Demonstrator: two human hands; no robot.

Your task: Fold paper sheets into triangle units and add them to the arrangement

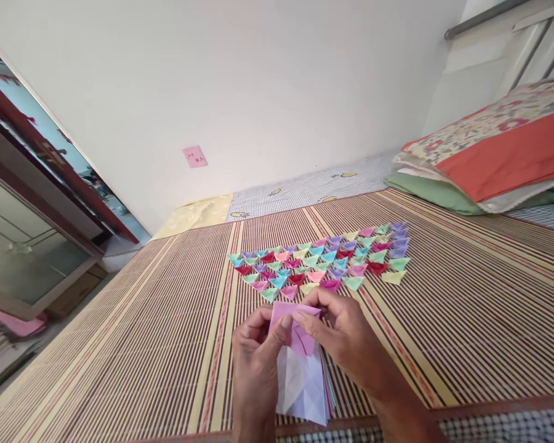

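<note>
A pink paper (pixel 300 338), partly folded, is held up between both hands. My left hand (pixel 258 347) pinches its left side, thumb on the front. On the right side, my right hand (pixel 339 323) grips the paper's upper edge between thumb and fingers. Below the pink sheet lies a stack of creased paper, a pale lavender sheet (pixel 300 387) on top and coloured edges showing at its right. Beyond my hands, several rows of small folded paper pieces (pixel 316 277) in many colours rest on the striped mat.
The striped bamboo mat (pixel 166 332) covers the bed. Folded bedding (pixel 508 141) is piled at the right against the white wall (pixel 258 80). A pink note (pixel 195 157) is stuck to the wall. An open doorway is at the left.
</note>
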